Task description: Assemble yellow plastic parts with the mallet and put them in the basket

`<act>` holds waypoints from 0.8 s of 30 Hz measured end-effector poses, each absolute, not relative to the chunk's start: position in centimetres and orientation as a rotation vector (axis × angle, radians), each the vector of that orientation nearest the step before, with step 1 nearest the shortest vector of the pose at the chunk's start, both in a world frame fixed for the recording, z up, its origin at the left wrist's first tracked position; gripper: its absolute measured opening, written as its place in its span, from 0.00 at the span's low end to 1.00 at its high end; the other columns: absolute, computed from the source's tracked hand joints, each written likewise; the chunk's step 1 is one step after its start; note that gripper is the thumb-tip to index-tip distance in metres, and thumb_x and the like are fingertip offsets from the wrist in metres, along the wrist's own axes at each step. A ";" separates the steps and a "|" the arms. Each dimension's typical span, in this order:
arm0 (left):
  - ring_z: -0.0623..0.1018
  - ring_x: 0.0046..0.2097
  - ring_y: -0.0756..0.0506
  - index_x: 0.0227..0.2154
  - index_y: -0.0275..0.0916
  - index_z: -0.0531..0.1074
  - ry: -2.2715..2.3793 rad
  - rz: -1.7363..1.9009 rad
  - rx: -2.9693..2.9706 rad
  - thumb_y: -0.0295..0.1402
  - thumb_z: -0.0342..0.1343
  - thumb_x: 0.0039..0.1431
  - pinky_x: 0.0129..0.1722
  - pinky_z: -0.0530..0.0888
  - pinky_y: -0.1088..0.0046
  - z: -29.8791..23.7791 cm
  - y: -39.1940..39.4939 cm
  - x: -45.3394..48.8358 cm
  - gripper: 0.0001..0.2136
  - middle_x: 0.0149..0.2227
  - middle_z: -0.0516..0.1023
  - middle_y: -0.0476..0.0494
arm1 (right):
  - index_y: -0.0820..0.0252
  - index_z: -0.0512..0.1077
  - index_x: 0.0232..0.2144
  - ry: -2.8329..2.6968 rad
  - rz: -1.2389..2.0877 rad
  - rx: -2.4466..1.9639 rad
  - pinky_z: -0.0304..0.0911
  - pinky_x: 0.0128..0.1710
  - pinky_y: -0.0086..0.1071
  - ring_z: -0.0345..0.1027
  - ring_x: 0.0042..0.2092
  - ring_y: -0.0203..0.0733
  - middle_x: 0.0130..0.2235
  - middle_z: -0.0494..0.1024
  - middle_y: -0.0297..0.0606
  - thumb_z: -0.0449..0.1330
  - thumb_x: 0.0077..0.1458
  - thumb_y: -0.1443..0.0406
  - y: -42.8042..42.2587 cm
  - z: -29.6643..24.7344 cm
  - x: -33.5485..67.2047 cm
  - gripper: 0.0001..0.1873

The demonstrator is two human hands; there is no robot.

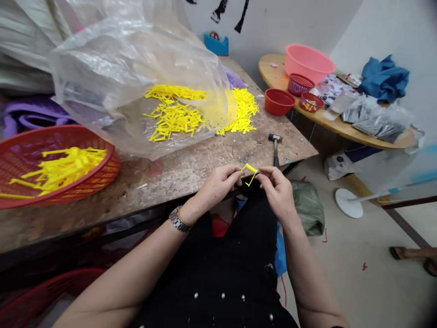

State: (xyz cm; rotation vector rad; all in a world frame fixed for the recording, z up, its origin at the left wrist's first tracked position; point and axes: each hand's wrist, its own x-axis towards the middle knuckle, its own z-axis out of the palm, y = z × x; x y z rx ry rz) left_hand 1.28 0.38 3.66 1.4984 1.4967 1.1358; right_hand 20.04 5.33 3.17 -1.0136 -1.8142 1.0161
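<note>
Between my two hands, just off the table's front edge, is a thin yellow plastic piece (pixel 251 168) with a thicker bar and bent ends. My left hand (pixel 223 180) pinches its left end between thumb and fingertips. At its other end, my right hand (pixel 276 182) is closed on it in a pinch. A small hammer (pixel 275 148) lies on the table beyond my right hand. Loose yellow plastic pieces (pixel 244 111) are heaped farther back, and more yellow pieces (pixel 177 120) lie in the mouth of a clear plastic bag (pixel 112 68).
On the left a red basket (pixel 114 159) holds finished-looking yellow parts. A red bowl (pixel 279 102) sits at the table's far right corner. The round wooden table (pixel 273 68) bears a pink basin (pixel 309 61) and small baskets. A green bag (pixel 309 207) stands on the floor; a person's foot (pixel 409 253) shows at right.
</note>
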 end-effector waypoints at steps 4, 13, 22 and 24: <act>0.71 0.27 0.51 0.32 0.38 0.75 1.510 1.132 1.574 0.38 0.49 0.65 0.27 0.67 0.77 3.6 0.0 1.4 0.13 0.27 0.75 0.48 | 0.58 0.75 0.39 -1.844 1.086 -0.969 0.65 0.34 0.30 0.69 0.33 0.37 0.33 0.78 0.34 0.58 0.61 0.56 4.7 3.1 19.3 0.13; 0.73 0.30 0.49 0.31 0.38 0.74 1.462 1.073 1.672 0.35 0.48 0.65 0.31 0.69 0.76 4.5 -1.3 1.7 0.12 0.29 0.76 0.47 | 0.58 0.73 0.32 -1.749 1.139 -0.950 0.60 0.30 0.28 0.63 0.27 0.33 0.28 0.74 0.31 0.57 0.63 0.58 3.8 2.7 18.9 0.11; 0.75 0.31 0.47 0.29 0.40 0.72 1.815 1.037 1.768 0.37 0.47 0.63 0.31 0.69 0.73 6.3 -4.0 -2.1 0.12 0.28 0.77 0.47 | 0.58 0.72 0.50 -1.767 1.215 -0.917 0.67 0.34 0.31 0.69 0.31 0.36 0.37 0.78 0.36 0.57 0.61 0.58 3.3 1.3 17.8 0.17; 0.75 0.31 0.47 0.31 0.41 0.73 1.952 1.068 1.712 0.39 0.48 0.62 0.31 0.70 0.73 7.1 -5.1 -4.1 0.11 0.29 0.79 0.46 | 0.58 0.72 0.50 -1.774 1.214 -0.903 0.68 0.34 0.31 0.69 0.31 0.36 0.37 0.79 0.36 0.57 0.61 0.57 3.3 1.0 17.8 0.17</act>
